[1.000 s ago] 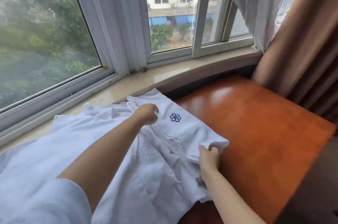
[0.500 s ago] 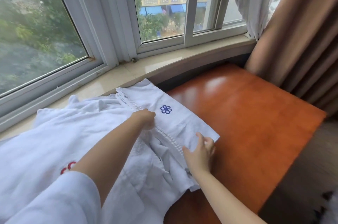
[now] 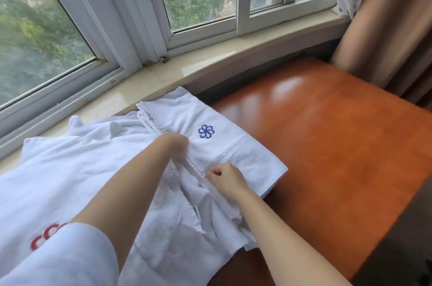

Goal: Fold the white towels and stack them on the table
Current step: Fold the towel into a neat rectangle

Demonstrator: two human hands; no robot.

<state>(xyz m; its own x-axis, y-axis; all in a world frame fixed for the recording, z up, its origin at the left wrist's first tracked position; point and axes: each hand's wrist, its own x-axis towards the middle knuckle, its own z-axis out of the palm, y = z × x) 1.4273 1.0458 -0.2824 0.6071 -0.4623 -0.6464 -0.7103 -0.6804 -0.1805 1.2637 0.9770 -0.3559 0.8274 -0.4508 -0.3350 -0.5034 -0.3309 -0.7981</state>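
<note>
A white towel with a blue flower emblem lies partly folded at the left end of the orange-brown table, its far corner on the stone sill. My left hand grips the towel's ribbed hem just left of the emblem. My right hand pinches the same hem a little nearer to me. More white towels lie crumpled and spread to the left, one with red lettering partly hidden by my white sleeve.
A beige stone window sill curves behind the table below large windows. A brown curtain and a white sheer hang at the right. The table's right half is bare glossy wood.
My right hand left the towel's near right corner and moved left and up to the ribbed hem. My left hand slid nearer along the hem. The camera tilted down.
</note>
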